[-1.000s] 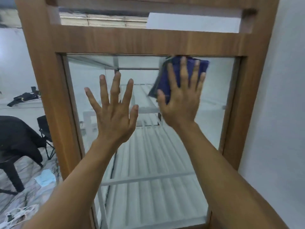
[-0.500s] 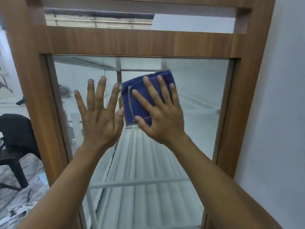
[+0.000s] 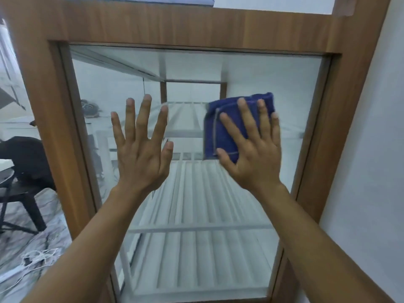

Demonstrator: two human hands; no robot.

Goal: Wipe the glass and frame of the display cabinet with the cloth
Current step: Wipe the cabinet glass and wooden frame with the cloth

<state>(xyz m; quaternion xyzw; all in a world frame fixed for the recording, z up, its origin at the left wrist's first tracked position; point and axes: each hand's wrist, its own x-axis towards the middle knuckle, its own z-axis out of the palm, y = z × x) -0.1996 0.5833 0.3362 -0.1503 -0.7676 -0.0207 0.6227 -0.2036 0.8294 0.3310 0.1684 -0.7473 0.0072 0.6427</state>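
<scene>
Right hand (image 3: 253, 154), fingers straight and spread, presses the folded blue terry cloth (image 3: 220, 132) flat on the smooth glass (image 3: 251, 73). Left hand (image 3: 142, 152), fingers straight, lies beside it. Wood-grain frame (image 3: 175, 25) surrounds both.

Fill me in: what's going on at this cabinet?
A person is wiping the display cabinet's glass. The right hand presses a folded blue cloth flat against the pane's upper right area. The left hand is spread open beside it, holding nothing. Neither hand is on the wooden frame.
</scene>
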